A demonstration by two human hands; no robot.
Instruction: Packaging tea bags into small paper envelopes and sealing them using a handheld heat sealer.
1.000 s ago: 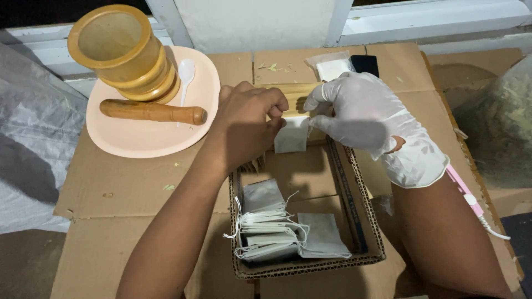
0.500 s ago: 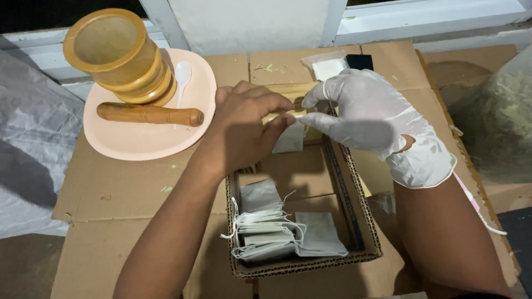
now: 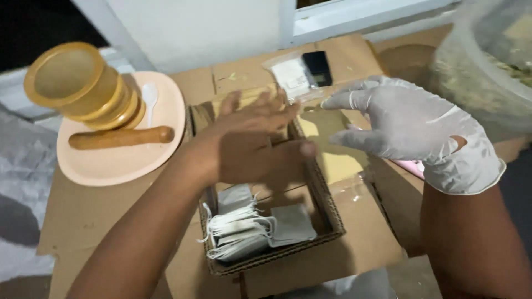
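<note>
Hovering above a shallow woven tray (image 3: 327, 224), the bare left hand (image 3: 252, 147) is spread flat with its fingers open and holding nothing, blurred enough that fine detail is lost. The gloved right hand (image 3: 413, 130) floats just beside it to the right, fingers also open and empty, over the flattened cardboard (image 3: 88, 216) that covers the surface. In the near end of the tray lies a stack of small grey pouches (image 3: 246, 227) with white drawstrings, well below both hands and touched by neither. These pouches look light, soft and limp, likely to flop or slide off one another, so a pinch across the flat body or at the gathered strings seems the surest hold. The tray's low walls give easy entry from above, and its far half stands bare. To the left, a peach plate (image 3: 111, 163) carries a wooden pestle (image 3: 119, 137), a yellow-brown mortar (image 3: 80, 86) and a white spoon (image 3: 149, 97), crowding that side; the cardboard to the right lies more open.
</note>
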